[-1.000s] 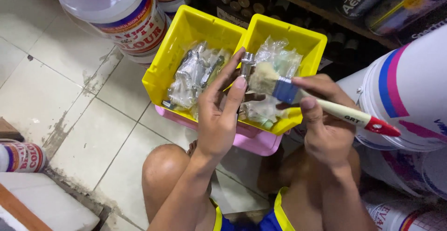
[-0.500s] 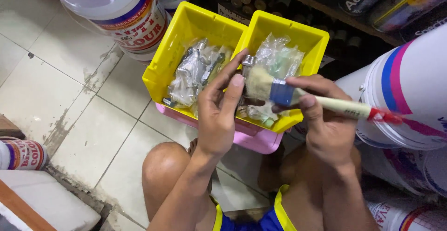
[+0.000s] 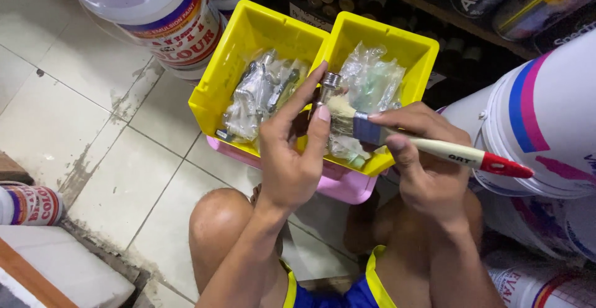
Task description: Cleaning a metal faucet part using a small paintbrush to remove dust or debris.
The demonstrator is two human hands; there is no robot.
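My left hand pinches a small metal threaded fitting between thumb and fingers, holding it above two yellow plastic bins. My right hand grips a paintbrush with a cream handle, red tip and blue ferrule. Its pale bristles touch the underside of the fitting. The left yellow bin holds clear bags of metal fittings. The right yellow bin holds more clear bags. Both bins rest on a pink bin.
A large white paint bucket stands at the upper left on the tiled floor. More white buckets crowd the right. A dark shelf with cans lies behind the bins. A small tin sits at the left. My bare knees are below.
The brush has slid slightly left and down against the fitting, and the hands have shifted a little. The bins have not moved.
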